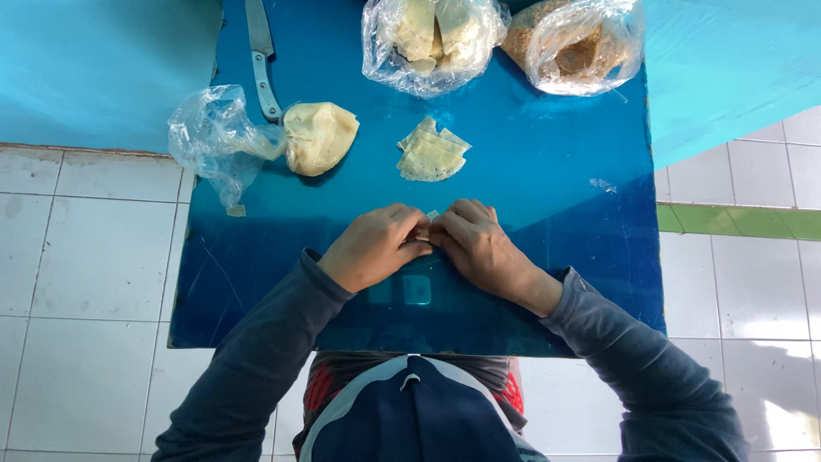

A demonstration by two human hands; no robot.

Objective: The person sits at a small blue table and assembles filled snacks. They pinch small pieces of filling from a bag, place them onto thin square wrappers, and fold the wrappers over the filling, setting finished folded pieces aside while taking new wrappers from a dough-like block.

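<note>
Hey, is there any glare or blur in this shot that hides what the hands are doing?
Head view: sharp overall; the glossy blue board mirrors the surroundings, and glare hits the tiles at lower right. The left hand and right hand cover the small pale piece themselves.

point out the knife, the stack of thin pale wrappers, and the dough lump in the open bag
knife (263,64): head view, on the handle near the blade.
stack of wrappers (432,154): head view, middle of the top sheet.
dough lump (319,137): head view, centre of its bare surface.

Bright, even daylight — soft glare on the blue table (564,257) — sharp focus.
</note>
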